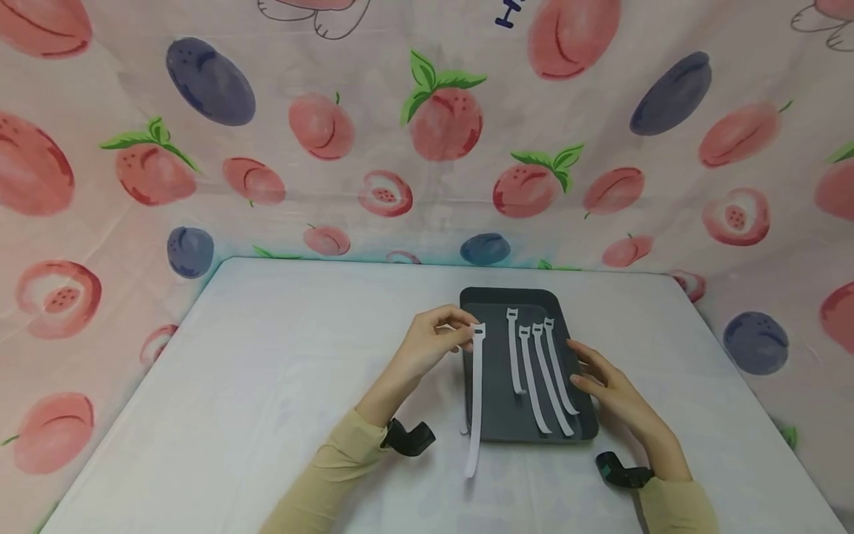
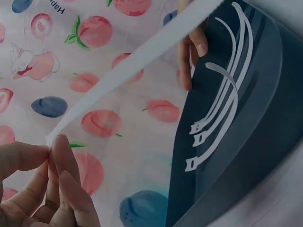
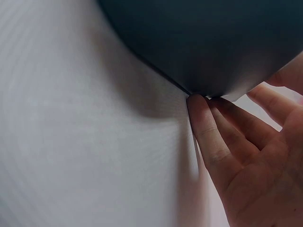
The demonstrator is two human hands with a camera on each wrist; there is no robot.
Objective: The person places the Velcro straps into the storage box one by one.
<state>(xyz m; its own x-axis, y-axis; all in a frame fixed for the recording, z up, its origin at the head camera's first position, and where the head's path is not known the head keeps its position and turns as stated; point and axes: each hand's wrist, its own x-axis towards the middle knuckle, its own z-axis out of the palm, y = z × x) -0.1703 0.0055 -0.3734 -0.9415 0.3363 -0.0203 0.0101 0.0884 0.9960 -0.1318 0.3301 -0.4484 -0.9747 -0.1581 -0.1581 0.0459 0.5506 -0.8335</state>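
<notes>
My left hand [image 1: 427, 345] pinches a white strap [image 1: 477, 400], a cable tie with a slotted head, between thumb and fingertips. It hangs over the left side of the dark tray [image 1: 494, 419], its tail reaching past the near edge. In the left wrist view the held cable tie [image 2: 137, 61] slants up from the fingertips of the left hand [image 2: 47, 184]. Several similar cable ties [image 1: 537, 378] lie lengthwise in the tray. My right hand [image 1: 617, 389] touches the tray's right side with extended fingers; the right wrist view shows its fingertips [image 3: 198, 106] against the tray's edge.
The tray stands on a white-covered table [image 1: 300, 356]. A fruit-patterned cloth [image 1: 440, 208] rises behind and beside the table. Dark camera mounts [image 1: 410, 437] sit at both wrists. A thin pale strip [image 1: 463, 424] shows beside the tray's left edge.
</notes>
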